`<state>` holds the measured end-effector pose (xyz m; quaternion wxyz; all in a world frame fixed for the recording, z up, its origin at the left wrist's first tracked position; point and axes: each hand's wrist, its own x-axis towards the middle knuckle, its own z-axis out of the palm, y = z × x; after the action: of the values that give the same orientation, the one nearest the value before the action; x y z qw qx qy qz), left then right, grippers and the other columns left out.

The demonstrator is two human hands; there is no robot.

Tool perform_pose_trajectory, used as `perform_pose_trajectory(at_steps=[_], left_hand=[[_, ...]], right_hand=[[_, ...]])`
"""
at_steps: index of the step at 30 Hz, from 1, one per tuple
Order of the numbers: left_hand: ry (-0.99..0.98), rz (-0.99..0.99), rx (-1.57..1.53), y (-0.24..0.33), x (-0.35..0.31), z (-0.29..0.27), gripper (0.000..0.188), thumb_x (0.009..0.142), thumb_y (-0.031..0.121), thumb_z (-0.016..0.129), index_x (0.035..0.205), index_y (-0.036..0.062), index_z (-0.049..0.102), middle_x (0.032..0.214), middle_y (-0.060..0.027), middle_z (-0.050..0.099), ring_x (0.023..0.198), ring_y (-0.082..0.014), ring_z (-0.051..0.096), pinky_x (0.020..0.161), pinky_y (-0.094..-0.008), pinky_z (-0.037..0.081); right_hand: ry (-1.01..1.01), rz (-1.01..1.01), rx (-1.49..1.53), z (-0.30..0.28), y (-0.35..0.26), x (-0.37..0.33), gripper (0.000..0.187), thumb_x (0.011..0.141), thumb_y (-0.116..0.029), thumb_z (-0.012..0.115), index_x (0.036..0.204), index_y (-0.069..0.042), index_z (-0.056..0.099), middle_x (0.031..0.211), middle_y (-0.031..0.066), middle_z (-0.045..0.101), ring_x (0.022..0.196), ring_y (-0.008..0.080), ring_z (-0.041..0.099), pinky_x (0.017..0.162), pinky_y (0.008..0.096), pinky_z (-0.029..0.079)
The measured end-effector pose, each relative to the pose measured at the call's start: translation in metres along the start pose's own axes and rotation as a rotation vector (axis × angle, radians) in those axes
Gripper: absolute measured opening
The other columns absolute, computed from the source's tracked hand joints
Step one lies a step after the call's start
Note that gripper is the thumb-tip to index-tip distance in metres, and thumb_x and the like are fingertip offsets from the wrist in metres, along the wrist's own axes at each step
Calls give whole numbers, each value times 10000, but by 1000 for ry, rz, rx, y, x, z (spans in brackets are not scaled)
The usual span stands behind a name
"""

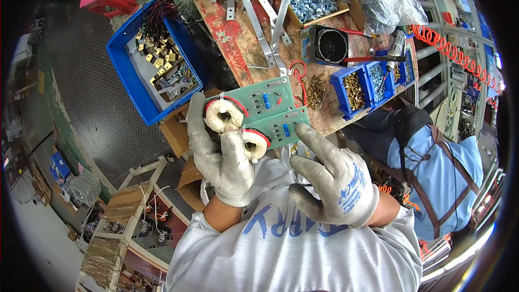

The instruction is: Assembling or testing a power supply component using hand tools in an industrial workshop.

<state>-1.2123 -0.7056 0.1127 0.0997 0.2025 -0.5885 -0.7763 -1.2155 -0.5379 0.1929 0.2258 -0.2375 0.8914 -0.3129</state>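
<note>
Two green circuit boards, a far one (274, 87) and a near one (277, 121), lie edge to edge in front of me. Each carries a white-wrapped ring coil with red wire at its left end: the far coil (231, 109) and the near coil (255, 152). My left hand (220, 154), in a pale grey work glove, grips the boards at the coil end, its thumb over the coils. My gloved right hand (338, 181) has its fingers spread and holds nothing. Its index fingertip is at the near board's right end; whether it touches cannot be told.
Left of the boards stands a blue bin (132, 84) of brass-coloured parts and wires. On the worn worktable (230, 35) are metal brackets (257, 16), loose brass screws (315, 91), a black round-mouthed container (331, 45) and small blue screw trays (348, 94). A person in blue (432, 162) is at the right.
</note>
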Motion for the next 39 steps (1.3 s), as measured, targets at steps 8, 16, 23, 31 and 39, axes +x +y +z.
perform_pose_trajectory(at_steps=[8,16,23,31,39], left_hand=[[32,1,71,3,3,2,466,987,199,524,1377,-21,395,1079,-60,530,830,-78,478,672,-200,434],[-75,-66,-169,8,8,-3,337,998,157,481,1307,33,429,986,-22,504,658,-48,386,471,-183,327],[8,-149,-68,-34,15,-21,454,959,59,533,1382,-52,411,1202,-81,558,998,-123,557,879,-266,477],[14,-149,-42,-39,32,-28,491,946,66,565,1389,-60,393,1186,-81,566,975,-110,567,834,-255,491],[14,-79,-107,-40,30,-21,555,947,105,605,1407,-78,356,1151,-69,552,901,-90,554,770,-236,487]], right_hand=[[35,-60,-16,0,1,2,522,630,-154,786,1095,-28,584,1318,318,496,931,384,667,659,418,542],[50,-18,-1,-7,-9,-2,436,739,-227,714,1108,-31,590,1354,265,490,1062,371,625,796,426,551],[229,-143,27,12,8,-14,425,772,-243,718,1117,-46,567,1270,257,536,1015,387,631,791,426,549],[378,-152,107,-2,10,-36,373,789,-211,713,1097,-39,591,1167,227,606,994,371,643,808,411,548],[322,-95,195,-6,14,-60,378,789,-174,717,1103,5,605,1174,215,613,1028,355,633,822,385,536]])
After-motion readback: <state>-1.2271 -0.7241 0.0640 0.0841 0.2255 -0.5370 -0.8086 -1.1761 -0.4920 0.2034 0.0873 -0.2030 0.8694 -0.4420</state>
